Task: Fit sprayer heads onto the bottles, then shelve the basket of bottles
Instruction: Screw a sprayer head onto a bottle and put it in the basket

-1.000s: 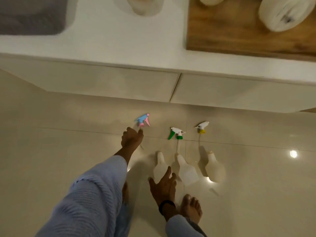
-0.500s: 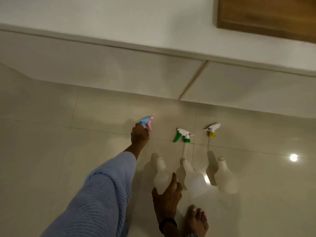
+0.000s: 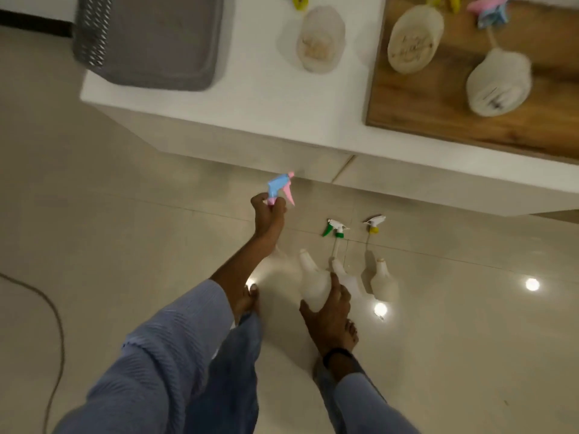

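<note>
My left hand is shut on a blue and pink sprayer head, held up off the floor. My right hand grips the body of a translucent white bottle with an uncapped neck. Two more uncapped bottles stand on the floor just to its right. A green and white sprayer head and a yellow and white sprayer head lie on the tiles beyond them. A grey basket sits on the white counter, at its left end.
On the counter stand a bottle and a wooden board bearing two more bottles, with sprayer heads near them. A cable curves over the floor at the left. My bare feet are beside the bottles.
My left hand closed on the blue and pink sprayer head and lifted it from the floor. My right hand wrapped around the left bottle. The view tilted up, showing the counter top.
</note>
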